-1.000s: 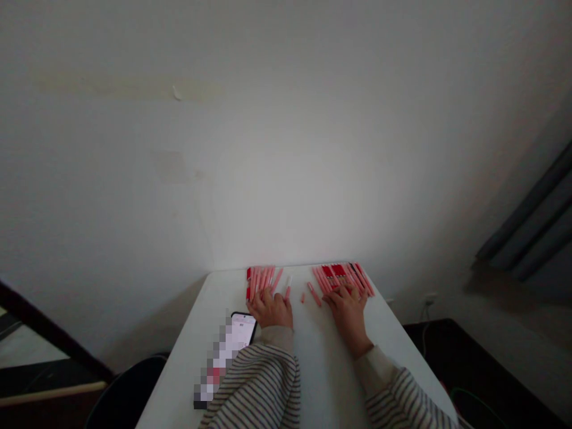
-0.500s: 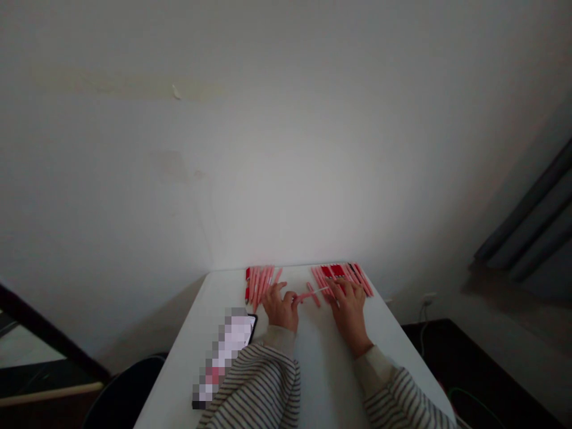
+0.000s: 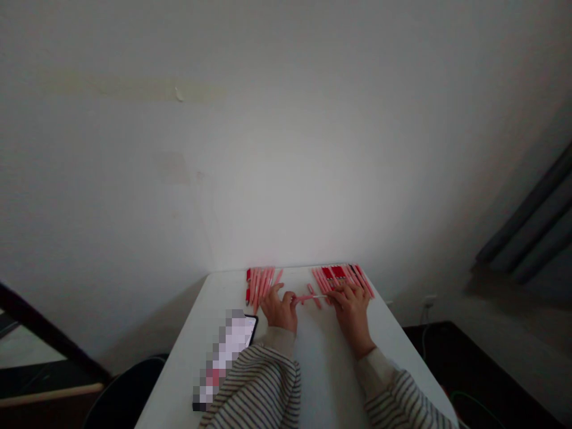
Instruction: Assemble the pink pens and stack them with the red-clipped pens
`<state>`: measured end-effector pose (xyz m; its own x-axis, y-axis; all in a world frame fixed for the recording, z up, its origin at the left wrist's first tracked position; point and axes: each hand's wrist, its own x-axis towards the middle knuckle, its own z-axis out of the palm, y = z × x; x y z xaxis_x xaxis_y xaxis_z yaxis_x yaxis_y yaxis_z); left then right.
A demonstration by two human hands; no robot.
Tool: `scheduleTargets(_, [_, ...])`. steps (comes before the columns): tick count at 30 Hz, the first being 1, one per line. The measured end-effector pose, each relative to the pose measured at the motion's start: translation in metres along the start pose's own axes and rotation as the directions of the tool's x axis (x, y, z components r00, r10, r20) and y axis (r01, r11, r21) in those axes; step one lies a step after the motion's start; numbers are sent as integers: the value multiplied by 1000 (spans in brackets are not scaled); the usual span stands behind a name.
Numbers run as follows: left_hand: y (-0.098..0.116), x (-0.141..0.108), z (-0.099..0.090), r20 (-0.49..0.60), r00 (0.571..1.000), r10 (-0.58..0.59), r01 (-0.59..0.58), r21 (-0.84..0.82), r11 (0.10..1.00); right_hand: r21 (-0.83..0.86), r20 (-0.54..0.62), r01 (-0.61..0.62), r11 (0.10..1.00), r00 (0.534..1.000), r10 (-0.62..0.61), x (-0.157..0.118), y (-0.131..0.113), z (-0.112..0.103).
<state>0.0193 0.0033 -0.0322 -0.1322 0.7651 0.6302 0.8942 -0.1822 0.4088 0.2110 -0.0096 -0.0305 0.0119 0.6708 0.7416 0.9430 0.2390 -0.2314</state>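
Note:
Between the thumb and fingertips of my left hand (image 3: 279,310) is a pink pen barrel (image 3: 305,298), lying level and pointing right. A thin whitish pen refill (image 3: 320,296) sticks out of the barrel's right end. My right hand (image 3: 352,313) pinches the far end of that refill, with its fingers closed. Just behind the barrel lies a loose pink pen part (image 3: 310,288), partly hidden by it. A row of pink pen pieces (image 3: 261,283) rests beyond my left hand. More pink and red pen pieces (image 3: 334,273) lie side by side beyond my right hand.
A phone (image 3: 251,325) with a lit screen lies on the white table (image 3: 187,351), left of my left forearm. The table's back edge meets a pale wall (image 3: 286,179). A dark round object (image 3: 125,393) stands below at left.
My right hand has come slightly lower and turned, bringing the refill from a slant to nearly level with the barrel. My left hand stays in about the same place.

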Motion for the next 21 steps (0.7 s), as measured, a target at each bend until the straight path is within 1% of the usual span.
scheduleTargets(2, [-2, 1, 0, 1, 1000, -23, 23, 8, 1000, -26, -2, -31, 999, 1000, 31, -1, 2, 1])
scheduleTargets(6, [-7, 4, -1, 52, 998, -34, 34, 4, 999, -67, 8, -75, 995, 997, 75, -1, 3, -1])
scheduleTargets(7, [-7, 4, -1, 48, 998, -39, 39, 6, 999, -73, 13, -84, 994, 996, 86, -1, 3, -1])
scheduleTargets(11, [-8, 5, -1, -34, 998, -59, 60, 29, 998, -78, 36, -114, 990, 992, 118, -2, 3, -1])
scheduleTargets(16, [-9, 6, -3, -51, 997, -63, 65, 48, 997, -79, 33, -124, 989, 991, 127, -3, 6, 1])
scheduleTargets(21, [-9, 7, -5, -80, 994, -73, 78, 64, 995, -72, 48, -144, 987, 988, 148, -2, 2, -4])
